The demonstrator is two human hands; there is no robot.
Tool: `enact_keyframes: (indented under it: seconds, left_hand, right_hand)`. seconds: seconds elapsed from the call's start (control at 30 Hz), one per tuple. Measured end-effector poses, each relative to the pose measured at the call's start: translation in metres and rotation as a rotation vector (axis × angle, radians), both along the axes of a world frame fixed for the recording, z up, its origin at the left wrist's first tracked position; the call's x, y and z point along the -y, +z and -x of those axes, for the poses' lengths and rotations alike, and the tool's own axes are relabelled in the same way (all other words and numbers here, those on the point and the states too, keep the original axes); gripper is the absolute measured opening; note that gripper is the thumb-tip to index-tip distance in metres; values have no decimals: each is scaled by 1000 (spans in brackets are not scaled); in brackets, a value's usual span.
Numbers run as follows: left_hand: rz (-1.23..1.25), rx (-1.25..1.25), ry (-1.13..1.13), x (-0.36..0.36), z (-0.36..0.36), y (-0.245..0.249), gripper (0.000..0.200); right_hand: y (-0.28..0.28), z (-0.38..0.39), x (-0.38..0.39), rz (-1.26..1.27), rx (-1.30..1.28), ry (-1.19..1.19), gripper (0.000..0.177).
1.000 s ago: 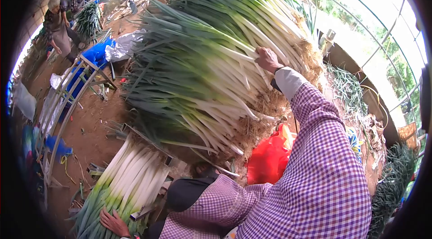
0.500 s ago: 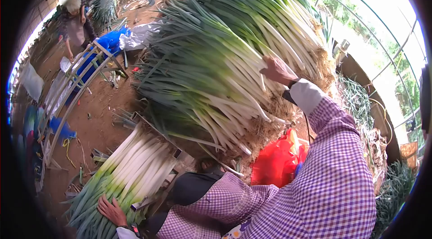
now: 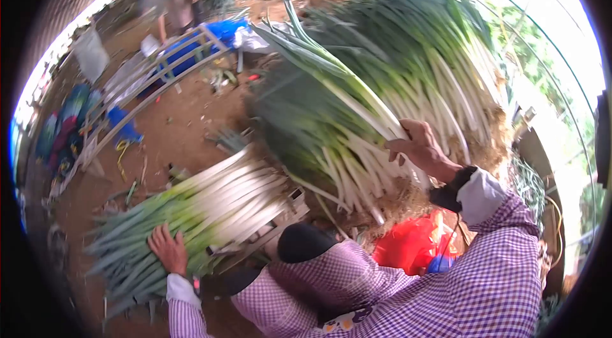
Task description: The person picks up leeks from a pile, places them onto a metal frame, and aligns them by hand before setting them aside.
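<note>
My right hand is closed around the white stalks of a few leeks, which it holds raised above a big heap of leeks. Their green tops point up and away to the left. The heap's hairy roots face my side. At lower left, my left hand lies with fingers spread on the green part of a row of leeks. This row rests on a low metal stand beside my knees, its white ends toward the heap.
A red plastic bag sits on the ground between my legs and the heap. Far left stands a pale slatted frame with blue sheeting near it. Behind it another person bends over. Bare soil lies between.
My right hand, earlier resting on the heap, has closed around some leeks and raised them. My left hand stays on the row. The view has swung left.
</note>
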State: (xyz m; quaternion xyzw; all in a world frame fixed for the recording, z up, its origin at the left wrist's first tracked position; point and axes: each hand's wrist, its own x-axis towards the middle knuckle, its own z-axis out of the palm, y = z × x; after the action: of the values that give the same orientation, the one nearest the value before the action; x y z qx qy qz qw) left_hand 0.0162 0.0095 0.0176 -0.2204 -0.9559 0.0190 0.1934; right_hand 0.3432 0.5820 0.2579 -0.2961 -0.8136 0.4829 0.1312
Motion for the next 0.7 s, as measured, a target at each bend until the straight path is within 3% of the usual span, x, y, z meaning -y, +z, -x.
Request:
enact_keyframes:
  seconds: [0.27,0.4,0.53,0.63,0.7]
  left_hand:
    - [-77,-25,-34,-4,-6,13,55]
    - [-114,-22,-14,-4,-6,12,53]
    - [-149,-6,-14,-3,-6,16,54]
    - [-173,-5,-9,-4,-6,18,54]
    - [-167,1,-1,-3,-7,18,54]
  right_hand:
    - [23,104,96,107,-95,447,22]
    - [21,177,144,78,-127,694,30]
    - [10,252,199,-30,-170,866,27]
    - [-50,314,226,-139,-256,946,31]
    - [-99,349,237,-419,-430,969,31]
